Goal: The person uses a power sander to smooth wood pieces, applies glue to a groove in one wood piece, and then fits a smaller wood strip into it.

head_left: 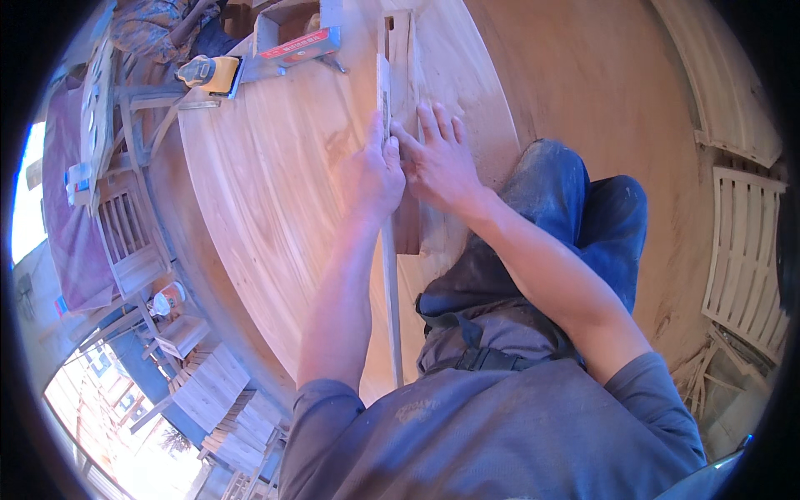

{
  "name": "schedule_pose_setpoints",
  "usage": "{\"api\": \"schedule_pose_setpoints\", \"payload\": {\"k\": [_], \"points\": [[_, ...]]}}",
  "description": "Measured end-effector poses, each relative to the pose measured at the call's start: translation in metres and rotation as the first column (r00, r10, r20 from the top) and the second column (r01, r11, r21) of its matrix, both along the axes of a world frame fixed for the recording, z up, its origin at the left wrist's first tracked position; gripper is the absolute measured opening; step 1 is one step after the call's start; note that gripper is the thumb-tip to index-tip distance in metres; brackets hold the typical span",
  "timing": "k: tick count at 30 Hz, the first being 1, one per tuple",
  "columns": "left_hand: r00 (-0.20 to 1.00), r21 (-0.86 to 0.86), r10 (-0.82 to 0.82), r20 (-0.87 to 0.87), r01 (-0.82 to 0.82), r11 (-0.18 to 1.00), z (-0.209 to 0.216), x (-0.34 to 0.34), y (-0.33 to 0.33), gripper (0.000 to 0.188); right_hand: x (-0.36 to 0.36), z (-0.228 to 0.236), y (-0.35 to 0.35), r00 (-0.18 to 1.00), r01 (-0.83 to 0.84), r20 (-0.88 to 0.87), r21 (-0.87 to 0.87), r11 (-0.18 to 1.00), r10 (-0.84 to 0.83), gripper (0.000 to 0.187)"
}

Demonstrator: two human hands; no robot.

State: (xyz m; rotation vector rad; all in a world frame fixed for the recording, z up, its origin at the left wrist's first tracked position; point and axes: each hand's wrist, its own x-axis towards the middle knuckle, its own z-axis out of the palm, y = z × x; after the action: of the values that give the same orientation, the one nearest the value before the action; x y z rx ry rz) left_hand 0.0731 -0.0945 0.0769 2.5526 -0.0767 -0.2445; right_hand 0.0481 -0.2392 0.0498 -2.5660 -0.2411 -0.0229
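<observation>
A long narrow wooden strip (390,283) runs up the middle of the view, from near my waist to past my hands. My left hand (375,179) is closed around it, thumb on top and index finger stretched along its side. Beside the strip lies a wooden board (402,75) with a slot near its far end. My right hand (442,167) rests on that board, its fingers spread and its index finger close to the left thumb. Both pieces lie over a broad, pale wooden tabletop (267,192). My hands hide the middle of the strip and board.
At the far left of the tabletop are a yellow power sander (221,75), a red box (304,46) and a wooden box (267,33). Another person (154,29) is beyond them. Wooden furniture parts (212,387) stand left; a slatted panel (742,250) stands right.
</observation>
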Motion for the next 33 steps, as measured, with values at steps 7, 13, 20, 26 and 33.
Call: {"api": "schedule_pose_setpoints", "payload": {"k": [7,13,20,26,33], "points": [[0.999,-0.017,0.014,0.047,-0.013,1.0,-0.003,-0.001,0.004,0.056,0.008,0.0,-0.002,0.998,0.004,0.068,0.006,1.0,-0.004,0.062],[0.997,0.053,-0.038,0.06,0.034,0.998,0.0,0.002,-0.002,0.058,0.042,-0.024,-0.009,0.987,0.119,0.105,0.024,0.993,-0.121,0.063],[0.994,0.051,-0.085,0.071,0.081,0.995,0.005,0.017,-0.007,0.058,0.022,-0.016,0.001,0.998,0.049,0.032,-0.046,0.998,-0.047,0.066],[0.993,0.168,-0.074,-0.095,0.089,0.982,0.032,0.003,-0.013,0.062,0.026,-0.01,-0.004,1.0,0.023,-0.02,-0.071,0.997,-0.024,0.069],[0.994,0.151,-0.054,-0.092,0.067,0.986,0.014,0.007,-0.011,0.065,0.034,-0.01,-0.011,0.994,-0.056,-0.099,-0.076,0.996,0.048,0.071]]}}
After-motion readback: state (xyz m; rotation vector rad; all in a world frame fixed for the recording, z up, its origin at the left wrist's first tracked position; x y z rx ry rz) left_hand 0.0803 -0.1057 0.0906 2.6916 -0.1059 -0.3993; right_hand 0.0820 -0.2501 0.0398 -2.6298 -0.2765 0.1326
